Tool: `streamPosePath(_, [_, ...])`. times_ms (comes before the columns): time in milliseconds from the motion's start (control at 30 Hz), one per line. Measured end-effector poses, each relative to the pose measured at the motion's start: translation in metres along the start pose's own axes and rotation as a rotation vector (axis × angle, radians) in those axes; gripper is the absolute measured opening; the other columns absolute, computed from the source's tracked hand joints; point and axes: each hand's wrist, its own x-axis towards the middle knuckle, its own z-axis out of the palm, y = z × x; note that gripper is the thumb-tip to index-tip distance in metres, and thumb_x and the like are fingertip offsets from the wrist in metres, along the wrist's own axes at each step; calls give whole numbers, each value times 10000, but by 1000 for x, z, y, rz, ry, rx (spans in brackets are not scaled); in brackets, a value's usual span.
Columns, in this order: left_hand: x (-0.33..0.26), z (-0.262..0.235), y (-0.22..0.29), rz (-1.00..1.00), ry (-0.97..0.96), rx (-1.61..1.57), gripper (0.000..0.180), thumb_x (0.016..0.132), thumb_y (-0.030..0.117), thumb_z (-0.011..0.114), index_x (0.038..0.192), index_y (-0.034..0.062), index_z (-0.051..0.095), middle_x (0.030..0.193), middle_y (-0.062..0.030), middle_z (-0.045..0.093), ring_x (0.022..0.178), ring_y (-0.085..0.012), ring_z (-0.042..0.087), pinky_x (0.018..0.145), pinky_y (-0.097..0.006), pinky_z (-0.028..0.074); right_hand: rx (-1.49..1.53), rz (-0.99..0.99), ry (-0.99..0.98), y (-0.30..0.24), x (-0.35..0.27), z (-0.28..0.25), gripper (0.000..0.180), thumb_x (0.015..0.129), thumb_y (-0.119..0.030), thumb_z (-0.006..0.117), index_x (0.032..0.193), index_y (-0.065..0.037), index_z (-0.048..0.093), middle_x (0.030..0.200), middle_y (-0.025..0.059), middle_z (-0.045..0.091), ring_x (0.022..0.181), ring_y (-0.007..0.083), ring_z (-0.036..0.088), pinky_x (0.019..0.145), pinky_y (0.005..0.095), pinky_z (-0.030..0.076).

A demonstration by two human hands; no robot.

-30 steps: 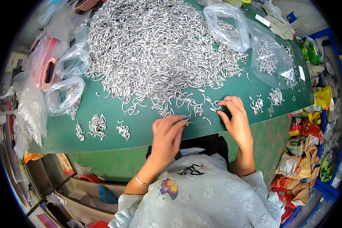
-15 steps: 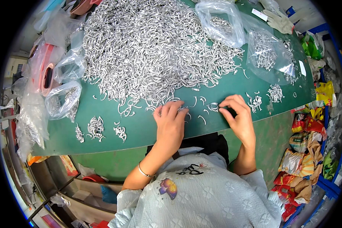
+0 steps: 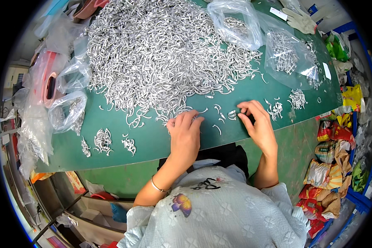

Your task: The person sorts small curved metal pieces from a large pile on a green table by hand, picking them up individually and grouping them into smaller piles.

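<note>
A large heap of small curved silvery metal pieces [image 3: 149, 58] covers much of the green table [image 3: 153, 151]. My left hand [image 3: 184, 134] rests at the heap's near edge, fingers bent and somewhat apart, tips touching the pieces there; the undersides of the fingers are hidden. To its right, my right hand [image 3: 258, 126] hovers over the table with thumb and forefinger apart and nothing between them. Just left of those fingertips lies a small cluster of curved pieces [image 3: 231, 115]. A few single pieces [image 3: 217, 129] are scattered between the two hands.
Small piles [image 3: 103, 140] of pieces lie at the front left, others [image 3: 297, 99] at the right. Clear plastic bags [image 3: 283, 51] with pieces flank the heap. A pink container [image 3: 49, 82] stands at left, a white glove [image 3: 299, 20] lies far right. Shelves with colourful packages [image 3: 318, 173] stand at right.
My right hand has drawn slightly up and away from the small cluster, its thumb and forefinger no longer at the pieces. My left hand stays nearly in place at the heap's edge.
</note>
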Motion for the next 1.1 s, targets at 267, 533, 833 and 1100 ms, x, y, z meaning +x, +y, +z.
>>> streamPosePath(267, [15, 7, 15, 67, -30, -37, 297, 810, -7, 661, 1099, 58, 637, 1113, -65, 578, 1027, -247, 546, 910, -404, 340, -87, -215, -29, 0, 3, 7, 229, 754, 17, 731, 950, -3, 617, 895, 101, 565, 846, 295, 547, 737, 386, 458])
streamPosePath(533, [9, 2, 12, 12, -30, -50, 297, 804, -1, 673, 1093, 57, 637, 1096, -59, 579, 998, -235, 545, 904, -400, 341, 126, 27, -5, 1, 1, 4, 138, 825, 50, 672, 940, 0, 614, 875, 82, 609, 731, 160, 583, 654, 277, 445])
streamPosePath(833, [6, -1, 11, -4, -33, -63, 292, 798, 2, 683, 1082, 54, 640, 1085, -57, 584, 969, -229, 548, 892, -384, 339, 923, 181, -96, 23, -1, 5, 130, 986, -48, 528, 1107, -9, 558, 915, 103, 653, 758, 129, 616, 639, 231, 469])
streamPosePath(1100, [3, -1, 11, -8, -34, -70, 287, 797, 5, 691, 1076, 51, 646, 1087, -60, 586, 964, -226, 552, 893, -381, 339, 1246, 337, -202, 12, -4, 2, 158, 981, -78, 542, 1128, -20, 553, 893, 75, 614, 693, 112, 552, 576, 226, 419])
